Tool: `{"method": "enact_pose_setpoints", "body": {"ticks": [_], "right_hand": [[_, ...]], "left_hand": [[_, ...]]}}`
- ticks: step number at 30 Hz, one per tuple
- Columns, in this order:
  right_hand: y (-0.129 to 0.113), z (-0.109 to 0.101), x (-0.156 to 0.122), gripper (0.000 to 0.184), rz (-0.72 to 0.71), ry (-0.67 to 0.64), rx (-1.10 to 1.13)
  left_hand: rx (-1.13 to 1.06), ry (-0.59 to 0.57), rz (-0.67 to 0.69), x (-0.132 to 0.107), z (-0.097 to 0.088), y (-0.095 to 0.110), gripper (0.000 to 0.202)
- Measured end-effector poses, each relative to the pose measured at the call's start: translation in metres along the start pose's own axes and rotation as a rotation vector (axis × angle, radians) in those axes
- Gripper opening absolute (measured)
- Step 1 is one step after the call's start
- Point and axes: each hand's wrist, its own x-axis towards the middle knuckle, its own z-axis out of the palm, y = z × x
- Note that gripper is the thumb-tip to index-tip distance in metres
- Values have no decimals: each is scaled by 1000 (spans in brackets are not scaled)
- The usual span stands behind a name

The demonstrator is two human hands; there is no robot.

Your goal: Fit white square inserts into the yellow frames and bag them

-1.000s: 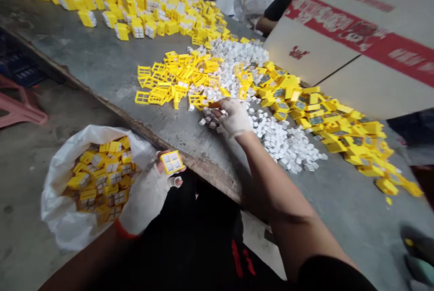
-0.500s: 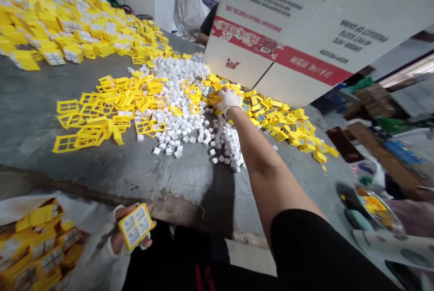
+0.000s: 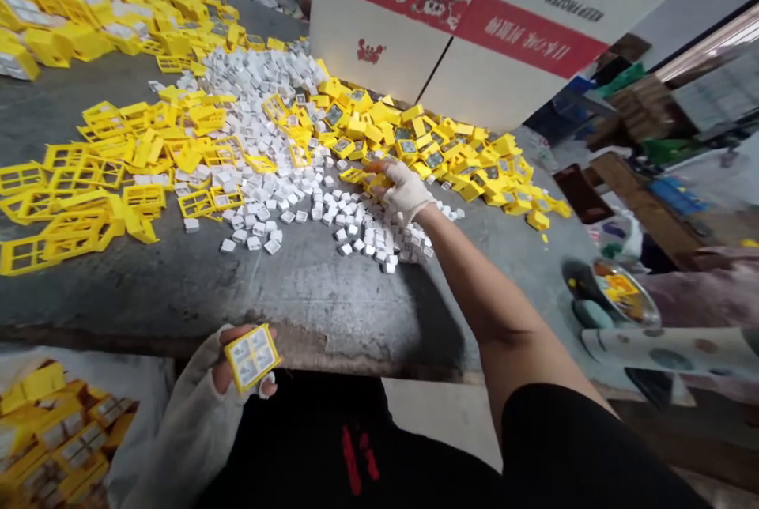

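Observation:
My left hand (image 3: 240, 367), in a white fingerless glove, is closed on a small yellow four-section frame (image 3: 252, 357) filled with white inserts, just off the table's near edge. Over the table, my right hand (image 3: 403, 189), also gloved, has its fingers curled around a yellow plastic piece (image 3: 379, 188), partly hidden by the hand. Loose white cube-like caps (image 3: 368, 228) lie below and around that hand. Behind it spreads a heap of yellow cases (image 3: 439, 149), some with grey faces.
Empty yellow lattice frames (image 3: 77, 169) lie at the left of the grey table (image 3: 195, 288). A larger yellow-and-white heap (image 3: 118, 3) covers the back left. A big white carton (image 3: 474, 58) stands behind. A bag of yellow pieces (image 3: 53, 430) is at lower left; a metal bowl (image 3: 649, 303) sits right.
My right hand has drawn back from the yellow heap toward the white caps, with a yellow piece in its fingers. My left hand still holds its filled frame. The camera view has shifted.

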Motion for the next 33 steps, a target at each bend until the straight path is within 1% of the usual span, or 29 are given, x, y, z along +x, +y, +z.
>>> {"method": "enact_pose_setpoints", "body": {"ticks": [1,3,6,7,8,10,12,13,14,16,18,20,22,24,26,28,29,31,32,33], "right_hand": [[-6,-2,-13,56,-6,32,45],[-23,3,-45,55,-58,60,194],[-47,22,-95,44,-200,-7,412],[-50,28,-110,39,-210,-23,450],[-51,33,-122,36,-177,-9,479],[-43,38,-139,33,-17,90,518],[-30,36,-145,34,124,207,492],[-24,33,-145,33,144,241,451],[-20,29,-143,33,135,246,393],[-19,23,-133,37,98,174,250],[-28,22,-117,44,83,60,134],[-43,26,-100,53,78,-16,76],[-61,31,-85,58,92,-29,68],[-75,33,-78,54,116,-16,75],[-83,29,-84,51,124,8,104],[-83,23,-102,52,97,0,252],[-82,20,-114,52,80,-39,371],[-78,16,-141,45,49,-198,605],[-77,16,-153,40,41,-289,664],[-76,16,-163,35,38,-359,650]], "left_hand": [[-2,11,22,-5,8,1,37],[0,19,55,-16,25,4,41],[16,15,53,-30,48,7,55],[19,18,50,-34,53,6,60],[25,16,42,-36,56,4,63],[38,-2,36,-40,58,-1,65],[51,-28,29,-44,55,-8,63],[52,-34,29,-46,53,-11,62],[51,-35,30,-47,52,-14,62],[45,-39,33,-50,49,-18,60],[34,-50,51,-53,47,-22,59],[27,-55,69,-56,45,-24,58],[25,-48,85,-60,43,-25,58],[29,-30,95,-64,41,-25,57],[32,-12,101,-67,38,-25,55],[33,2,103,-69,37,-24,54],[32,1,106,-69,36,-24,53],[27,-21,112,-69,37,-25,51],[25,-42,110,-69,38,-26,50],[24,-68,103,-69,39,-26,51]]}}
